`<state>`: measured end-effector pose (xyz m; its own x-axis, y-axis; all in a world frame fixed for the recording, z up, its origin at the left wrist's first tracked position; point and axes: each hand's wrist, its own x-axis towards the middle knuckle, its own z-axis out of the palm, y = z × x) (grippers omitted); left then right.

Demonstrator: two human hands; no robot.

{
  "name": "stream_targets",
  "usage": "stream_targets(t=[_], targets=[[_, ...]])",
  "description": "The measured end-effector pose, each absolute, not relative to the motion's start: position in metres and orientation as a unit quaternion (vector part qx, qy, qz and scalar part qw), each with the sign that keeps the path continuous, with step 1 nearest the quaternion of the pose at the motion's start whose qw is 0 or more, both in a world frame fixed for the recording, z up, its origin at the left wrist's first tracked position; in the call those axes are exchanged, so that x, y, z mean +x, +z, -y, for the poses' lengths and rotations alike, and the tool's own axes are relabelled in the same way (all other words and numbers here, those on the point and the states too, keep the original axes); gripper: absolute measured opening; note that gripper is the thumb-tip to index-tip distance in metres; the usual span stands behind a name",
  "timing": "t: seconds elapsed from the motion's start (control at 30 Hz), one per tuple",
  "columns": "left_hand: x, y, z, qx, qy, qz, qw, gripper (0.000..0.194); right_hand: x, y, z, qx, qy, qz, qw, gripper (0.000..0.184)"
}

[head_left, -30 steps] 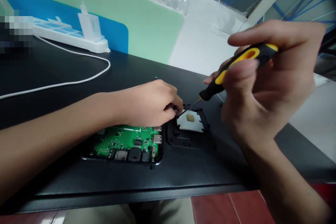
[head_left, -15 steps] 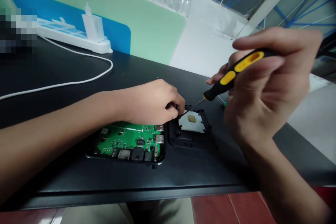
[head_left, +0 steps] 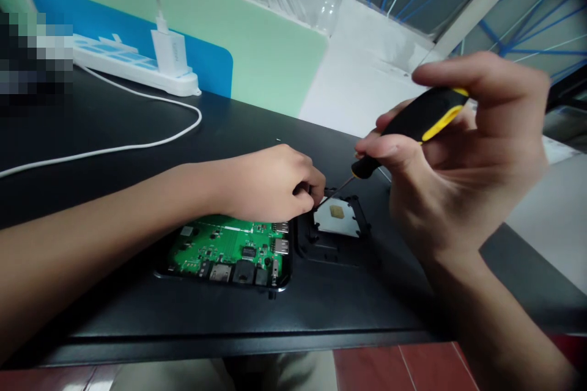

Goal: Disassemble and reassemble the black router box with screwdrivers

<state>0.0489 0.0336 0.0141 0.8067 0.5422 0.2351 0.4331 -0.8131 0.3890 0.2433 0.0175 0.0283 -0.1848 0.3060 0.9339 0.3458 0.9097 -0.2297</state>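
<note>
My right hand (head_left: 472,153) is wrapped round the black and yellow handle of a screwdriver (head_left: 415,116). Its thin shaft slants down to the left, the tip ending by the fingers of my left hand (head_left: 275,186). Those fingers are curled and pressed together at the left edge of a black plastic cover (head_left: 328,252); whatever they pinch is hidden. A silvery metal plate (head_left: 328,222) with a tan square pad lies in the cover. Left of it, partly beneath my left wrist, a green circuit board (head_left: 220,244) sits in a black case.
A white power strip (head_left: 132,70) with a plugged-in charger (head_left: 170,55) stands at the back left against a partition. A white cable (head_left: 114,148) curves across the black table (head_left: 330,311). The table's front edge runs just above my lap.
The screwdriver handle has turned in my right hand, showing more black and less yellow, and my thumb and fingers have shifted along it. My left hand stays in place beside the cover.
</note>
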Motion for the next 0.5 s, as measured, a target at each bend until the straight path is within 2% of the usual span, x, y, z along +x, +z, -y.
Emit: stream_targets(t=[0.23,0.5], targets=[[0.0488,0.0166,-0.0327,0.936,0.164,-0.27,0.157,0.029,0.2403,0.0241,-0.0151,-0.251,0.011,0.77,0.587,0.036],[0.049,0.0175,-0.0331,0.933,0.174,-0.262,0.175,0.031,0.2442,0.0278,-0.012,-0.244,-0.015,0.782,0.573,0.035]])
